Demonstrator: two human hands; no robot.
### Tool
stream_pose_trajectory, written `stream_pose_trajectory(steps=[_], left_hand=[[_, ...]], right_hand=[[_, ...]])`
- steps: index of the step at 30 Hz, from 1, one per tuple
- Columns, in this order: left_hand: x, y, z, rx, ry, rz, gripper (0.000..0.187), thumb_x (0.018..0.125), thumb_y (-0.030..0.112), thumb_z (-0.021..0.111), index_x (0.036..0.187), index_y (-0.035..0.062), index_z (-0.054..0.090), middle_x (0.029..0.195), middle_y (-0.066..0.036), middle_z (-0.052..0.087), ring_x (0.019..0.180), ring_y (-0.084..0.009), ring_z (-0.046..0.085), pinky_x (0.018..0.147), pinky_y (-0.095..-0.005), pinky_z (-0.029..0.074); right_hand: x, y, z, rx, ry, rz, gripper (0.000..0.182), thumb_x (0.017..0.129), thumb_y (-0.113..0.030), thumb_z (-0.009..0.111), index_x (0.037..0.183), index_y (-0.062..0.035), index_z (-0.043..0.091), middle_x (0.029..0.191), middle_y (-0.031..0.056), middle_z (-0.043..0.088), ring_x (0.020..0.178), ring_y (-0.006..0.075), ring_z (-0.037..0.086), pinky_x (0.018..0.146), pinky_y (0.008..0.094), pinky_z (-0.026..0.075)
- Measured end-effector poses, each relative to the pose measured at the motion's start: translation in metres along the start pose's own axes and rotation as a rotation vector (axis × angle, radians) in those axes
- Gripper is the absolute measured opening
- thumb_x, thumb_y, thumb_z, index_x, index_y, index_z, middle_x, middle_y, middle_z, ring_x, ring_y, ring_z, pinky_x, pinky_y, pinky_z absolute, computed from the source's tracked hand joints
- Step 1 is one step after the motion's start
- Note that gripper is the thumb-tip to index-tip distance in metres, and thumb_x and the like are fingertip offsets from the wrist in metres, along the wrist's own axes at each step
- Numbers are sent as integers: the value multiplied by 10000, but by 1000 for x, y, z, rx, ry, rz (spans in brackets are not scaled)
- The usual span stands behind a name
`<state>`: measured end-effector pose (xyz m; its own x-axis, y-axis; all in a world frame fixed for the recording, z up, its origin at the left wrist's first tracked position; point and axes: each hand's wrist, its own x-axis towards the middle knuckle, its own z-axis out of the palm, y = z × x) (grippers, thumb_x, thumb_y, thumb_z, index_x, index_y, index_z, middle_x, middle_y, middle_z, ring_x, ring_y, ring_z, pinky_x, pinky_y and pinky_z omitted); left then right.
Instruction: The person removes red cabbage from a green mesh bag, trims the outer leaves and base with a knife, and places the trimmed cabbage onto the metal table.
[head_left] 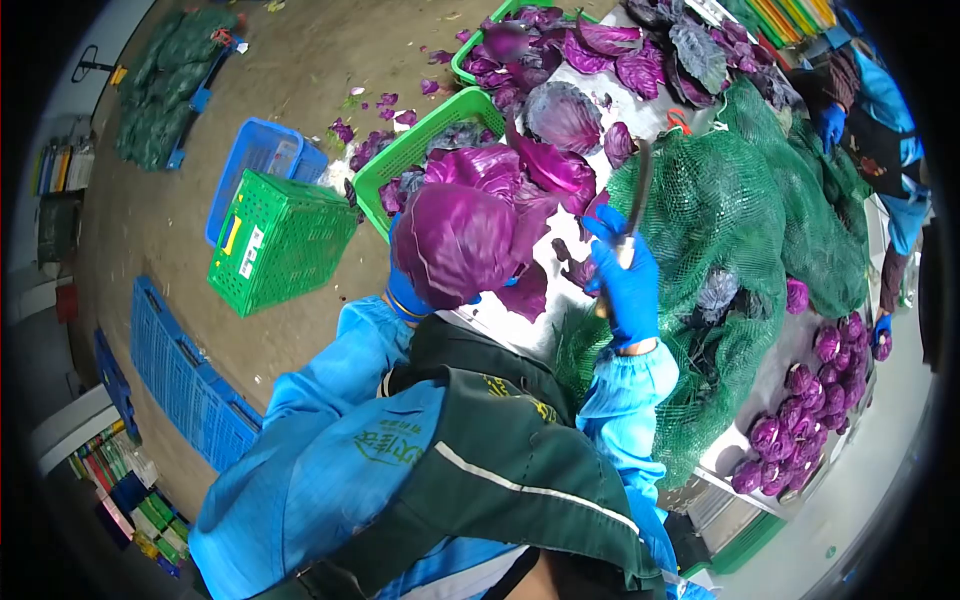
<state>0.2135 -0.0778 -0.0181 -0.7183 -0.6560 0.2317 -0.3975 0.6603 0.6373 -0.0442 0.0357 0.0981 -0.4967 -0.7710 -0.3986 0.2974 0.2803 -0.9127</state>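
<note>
Left hand (pixel 405 295), blue-gloved, cups red cabbage (pixel 455 243) from below, lifting it clear of worktop (pixel 545 325). Right hand (pixel 625 285) fisted round knife (pixel 636 200), blade up beside cabbage, ready for trimming. Green crate (pixel 425 140) beyond left hand catches leaves.

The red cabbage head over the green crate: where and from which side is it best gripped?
Probably cupped from underneath on its rounded lower-left side, where the left hand already supports the red cabbage. The head is round and smooth there, while loose leaves flare at its upper right and the knife in the right hand occupies that side.
</note>
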Motion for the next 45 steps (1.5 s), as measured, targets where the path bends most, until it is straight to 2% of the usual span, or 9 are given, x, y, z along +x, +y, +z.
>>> stream_pose_trajectory(steps=[4, 9, 14, 21, 25, 29, 35, 41, 45], left_hand=[[2, -1, 7, 89, -71, 6, 809, 732, 476, 669, 1396, 162, 331, 1392, -90, 383, 1314, -300, 300, 1123, -431, 168], [-23, -21, 34, -16, -114, -31, 869, 714, 579, 655, 1388, 138, 331, 1390, -111, 371, 1280, -317, 345, 1097, -466, 215], [-22, -12, 25, -356, -169, -33, 824, 768, 600, 571, 1399, 139, 311, 1415, -116, 338, 1289, -318, 339, 1100, -466, 213], [25, 27, -24, -1222, -311, -64, 777, 832, 624, 471, 1412, 139, 288, 1445, -121, 299, 1300, -319, 333, 1103, -466, 211], [16, 14, -38, -2150, -640, -666, 863, 846, 542, 533, 1462, 118, 103, 1408, -153, 346, 1260, -360, 392, 1001, -505, 378], [43, 38, -67, -936, -667, -549, 1004, 731, 208, 766, 1455, 56, 88, 1424, -142, 307, 1292, -255, 345, 1042, -404, 344], [51, 33, -22, -785, -144, -341, 1137, 552, 251, 882, 1434, 53, 192, 1405, -133, 341, 1287, -224, 344, 1080, -366, 279], [54, 22, 2, -673, -222, -429, 1125, 553, 355, 878, 1415, 36, 231, 1409, -216, 328, 1288, -285, 365, 1060, -374, 321], [69, 20, -1, -561, -266, -416, 1123, 555, 419, 862, 1395, -10, 252, 1345, -233, 408, 1237, -306, 430, 1022, -381, 372]], right_hand=[[-5, 17, 39, -370, -227, -393, 853, 699, -110, 748, 1414, -41, 288, 1240, 141, 548, 1075, 246, 553, 967, 377, 391], [10, 25, 39, -110, -145, -24, 268, 775, -118, 724, 994, -39, 590, 733, 7, 603, 555, 81, 560, 475, 218, 449], [29, 34, 12, -90, 220, 55, 145, 780, -107, 708, 890, -56, 629, 708, -19, 553, 581, 70, 475, 527, 251, 415], [22, 17, 11, -289, 13, -142, 728, 777, -83, 705, 1392, -26, 319, 985, 38, 597, 709, 68, 517, 632, 222, 462], [19, 60, 18, -87, -204, -145, 564, 855, -148, 646, 1343, -31, 389, 793, -6, 554, 579, 55, 470, 548, 224, 448], [9, 73, 17, 328, -209, 180, 298, 912, -266, 571, 1091, -38, 501, 596, 0, 491, 472, 94, 469, 459, 242, 414], [4, 84, 25, 330, -163, 367, 253, 879, -259, 623, 983, -34, 572, 625, 31, 539, 476, 108, 507, 418, 252, 409], [17, 76, 24, -197, -76, -252, 517, 763, -48, 693, 1254, -62, 532, 1197, 85, 599, 1065, 161, 565, 940, 294, 423], [19, 56, 23, -386, -151, -417, 512, 751, -70, 691, 1240, -70, 537, 1178, 117, 606, 1018, 209, 607, 876, 318, 467]])
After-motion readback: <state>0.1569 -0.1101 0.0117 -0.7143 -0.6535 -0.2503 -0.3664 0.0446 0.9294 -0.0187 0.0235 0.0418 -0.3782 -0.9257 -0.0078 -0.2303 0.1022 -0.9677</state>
